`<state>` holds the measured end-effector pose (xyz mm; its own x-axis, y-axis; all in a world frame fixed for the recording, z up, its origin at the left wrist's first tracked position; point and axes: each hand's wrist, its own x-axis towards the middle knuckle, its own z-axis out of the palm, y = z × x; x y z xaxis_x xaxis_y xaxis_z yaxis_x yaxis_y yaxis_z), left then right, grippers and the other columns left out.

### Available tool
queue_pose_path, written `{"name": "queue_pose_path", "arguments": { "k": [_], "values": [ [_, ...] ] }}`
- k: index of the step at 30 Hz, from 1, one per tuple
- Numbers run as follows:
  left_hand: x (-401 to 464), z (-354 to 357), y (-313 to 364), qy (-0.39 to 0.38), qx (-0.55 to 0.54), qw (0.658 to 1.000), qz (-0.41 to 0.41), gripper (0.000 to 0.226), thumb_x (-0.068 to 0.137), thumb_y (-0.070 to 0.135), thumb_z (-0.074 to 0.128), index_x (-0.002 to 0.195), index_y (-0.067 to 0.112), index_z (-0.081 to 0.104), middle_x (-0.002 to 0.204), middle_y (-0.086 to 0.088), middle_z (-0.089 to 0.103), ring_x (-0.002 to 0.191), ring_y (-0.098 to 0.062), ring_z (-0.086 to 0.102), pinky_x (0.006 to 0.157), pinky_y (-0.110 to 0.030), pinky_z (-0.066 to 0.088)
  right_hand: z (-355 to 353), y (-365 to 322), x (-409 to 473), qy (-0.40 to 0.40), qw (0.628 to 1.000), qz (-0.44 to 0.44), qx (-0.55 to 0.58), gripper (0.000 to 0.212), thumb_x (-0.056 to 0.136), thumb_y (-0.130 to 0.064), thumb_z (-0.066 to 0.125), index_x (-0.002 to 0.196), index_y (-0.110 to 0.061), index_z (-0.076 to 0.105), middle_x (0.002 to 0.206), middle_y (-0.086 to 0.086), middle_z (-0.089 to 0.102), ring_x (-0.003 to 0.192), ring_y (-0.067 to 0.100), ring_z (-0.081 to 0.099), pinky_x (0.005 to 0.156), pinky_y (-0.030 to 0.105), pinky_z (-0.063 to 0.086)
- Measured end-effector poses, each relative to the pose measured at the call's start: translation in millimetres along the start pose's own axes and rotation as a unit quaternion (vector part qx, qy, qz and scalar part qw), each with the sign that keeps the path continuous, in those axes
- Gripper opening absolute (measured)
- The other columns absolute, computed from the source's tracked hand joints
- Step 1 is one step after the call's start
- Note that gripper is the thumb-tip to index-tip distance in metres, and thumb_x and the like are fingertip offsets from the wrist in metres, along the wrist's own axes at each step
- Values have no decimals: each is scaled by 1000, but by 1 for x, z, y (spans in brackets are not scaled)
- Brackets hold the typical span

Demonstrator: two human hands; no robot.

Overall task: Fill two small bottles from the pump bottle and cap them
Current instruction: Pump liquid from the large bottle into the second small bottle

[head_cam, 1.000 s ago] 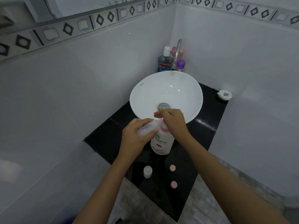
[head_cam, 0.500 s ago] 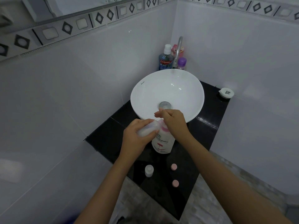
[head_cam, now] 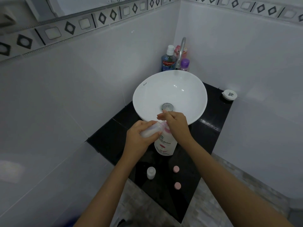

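A white pump bottle (head_cam: pixel 165 144) with a pink label stands on the black counter (head_cam: pixel 211 128) in front of the basin. My right hand (head_cam: pixel 175 123) rests on its pump head, which is hidden under the fingers. My left hand (head_cam: pixel 139 140) grips a small translucent bottle (head_cam: pixel 150 131), tilted with its mouth toward the pump spout. A second small white bottle (head_cam: pixel 151 172) stands uncapped near the counter's front edge. Two pink caps (head_cam: pixel 176 169) (head_cam: pixel 177 185) lie to its right.
A white bowl basin (head_cam: pixel 170 94) sits behind the hands, with a chrome tap (head_cam: pixel 181 51) and a Colgate mouthwash bottle (head_cam: pixel 168 61), a purple-capped bottle (head_cam: pixel 185 64) and a pink one at the back. A small white round container (head_cam: pixel 229 95) sits at the counter's right edge.
Both hands and the bottles keep their pose; only the camera view has shifted slightly.
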<state>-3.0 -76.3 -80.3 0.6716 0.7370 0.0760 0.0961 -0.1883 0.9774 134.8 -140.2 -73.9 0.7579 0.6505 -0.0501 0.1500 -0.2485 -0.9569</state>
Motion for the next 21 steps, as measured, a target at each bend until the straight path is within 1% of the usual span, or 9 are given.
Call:
{"name": "queue_pose_path", "arguments": {
  "k": [4, 7, 9, 10, 11, 13, 14, 17, 21],
  "values": [
    [1, -4, 4, -5, 10, 1000, 15, 39, 75, 23, 78, 112, 21, 69, 102, 4, 65, 97, -5, 62, 79, -16, 53, -2, -8, 2, 12, 1000, -16, -6, 36, 98, -24, 46, 95, -3, 75, 93, 9, 75, 88, 15, 68, 75, 21, 50],
    [1, -2, 2, -3, -9, 1000, 7, 38, 74, 22, 78, 111, 20, 70, 101, 2, 65, 97, -7, 63, 79, -18, 53, 0, -4, 1, 13, 999, 2, 35, 37, 99, -22, 42, 94, -5, 75, 93, 4, 74, 82, 9, 64, 67, 19, 49],
    [1, 1, -1, -1, -5, 1000, -2, 41, 73, 23, 79, 112, 16, 71, 101, 1, 66, 98, -9, 64, 79, -18, 53, 1, 0, 0, 11, 999, 3, 34, 38, 100, -21, 41, 95, -6, 75, 89, -1, 71, 79, 3, 61, 61, 12, 48],
    [2, 2, -3, -2, 2, 1000, -5, 42, 73, 24, 79, 112, 15, 71, 101, 2, 66, 98, -9, 64, 79, -17, 53, 2, 3, 0, 9, 1000, -1, 29, 38, 100, -21, 41, 95, -6, 76, 88, -3, 70, 78, 0, 61, 61, 11, 46],
    [2, 2, -4, -2, 9, 1000, -7, 42, 72, 26, 79, 112, 15, 70, 101, 3, 66, 98, -9, 64, 78, -17, 53, 3, 6, -1, 7, 1000, -3, 24, 38, 100, -22, 42, 95, -7, 76, 87, -4, 71, 77, -2, 61, 63, 13, 45],
    [2, 1, -6, -5, 15, 1000, -10, 43, 72, 29, 79, 113, 16, 70, 102, 4, 67, 99, -8, 64, 80, -20, 54, 4, 9, -1, 6, 1000, -1, 19, 38, 99, -24, 42, 96, -7, 76, 90, -3, 72, 79, 1, 62, 67, 19, 45],
    [1, 0, -5, -8, 15, 1000, -8, 43, 72, 30, 79, 112, 17, 70, 102, 4, 66, 99, -7, 64, 81, -21, 54, 3, 9, -2, 5, 1000, 0, 17, 37, 99, -24, 43, 97, -6, 76, 92, -1, 72, 80, 4, 62, 66, 18, 46],
    [1, -4, 0, -12, 15, 1000, 12, 41, 73, 27, 79, 112, 17, 70, 102, 6, 66, 98, -4, 63, 80, -18, 53, -2, 0, 0, 3, 1000, -20, -7, 34, 98, -23, 47, 97, -5, 75, 91, 1, 73, 82, 7, 64, 65, 8, 47],
    [4, -5, 4, -10, 13, 1000, 20, 39, 73, 24, 80, 110, 18, 71, 102, 7, 65, 99, -3, 62, 80, -14, 53, -1, -5, 2, 12, 1000, -13, 21, 34, 98, -22, 46, 95, -4, 75, 93, 6, 75, 88, 10, 67, 74, 16, 48]
  ]
}}
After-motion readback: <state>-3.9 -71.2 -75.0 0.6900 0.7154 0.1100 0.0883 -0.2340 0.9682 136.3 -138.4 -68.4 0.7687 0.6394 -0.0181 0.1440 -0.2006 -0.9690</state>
